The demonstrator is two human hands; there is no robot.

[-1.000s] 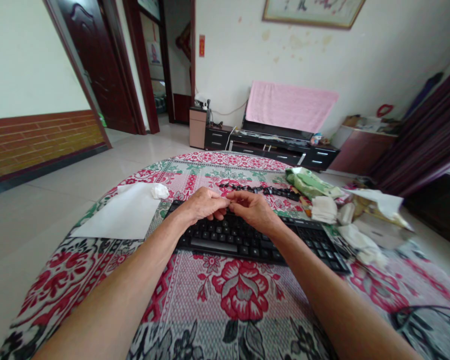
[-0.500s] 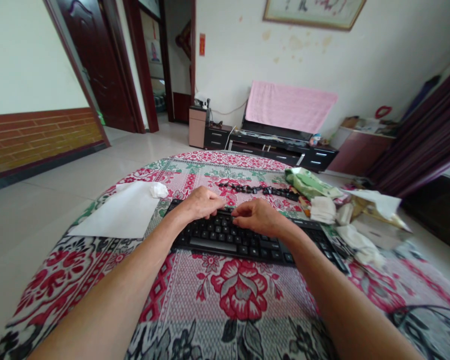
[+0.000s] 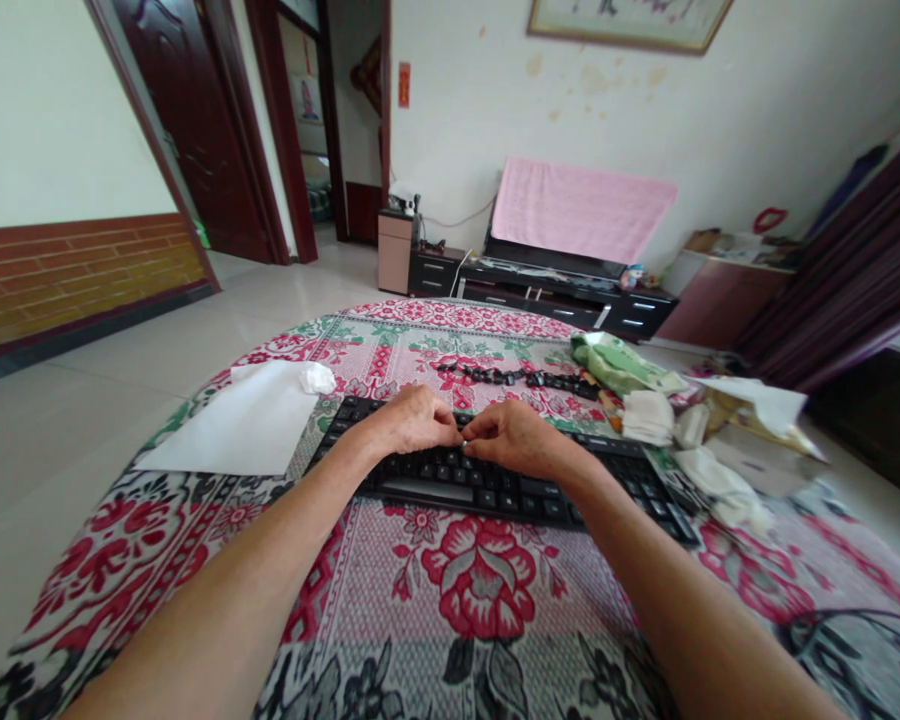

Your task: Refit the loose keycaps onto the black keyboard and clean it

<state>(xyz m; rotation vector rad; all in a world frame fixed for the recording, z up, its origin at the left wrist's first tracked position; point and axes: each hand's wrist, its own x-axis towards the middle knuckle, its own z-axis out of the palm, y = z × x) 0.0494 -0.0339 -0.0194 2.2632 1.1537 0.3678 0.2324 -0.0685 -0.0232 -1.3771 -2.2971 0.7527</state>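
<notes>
A black keyboard point(image 3: 495, 485) lies across the flowered tablecloth point(image 3: 480, 590). My left hand point(image 3: 409, 422) and my right hand point(image 3: 514, 438) rest over its upper middle rows. Their pinched fingertips meet at one spot on the keys. Whatever sits between the fingertips is too small to make out. Behind the keyboard lies a row of loose black keycaps point(image 3: 510, 378).
A white paper sheet point(image 3: 240, 425) with a crumpled tissue point(image 3: 317, 378) lies left of the keyboard. At the right are a green bag point(image 3: 619, 365), folded white pads point(image 3: 647, 415) and paper scraps. Beyond the table stand a low black cabinet point(image 3: 555, 295) and a pink cloth point(image 3: 581, 210).
The hands came down from a raised pinch onto the keys, drew apart for a moment, then closed together again with fingertips touching. The keyboard sits slightly further left.
</notes>
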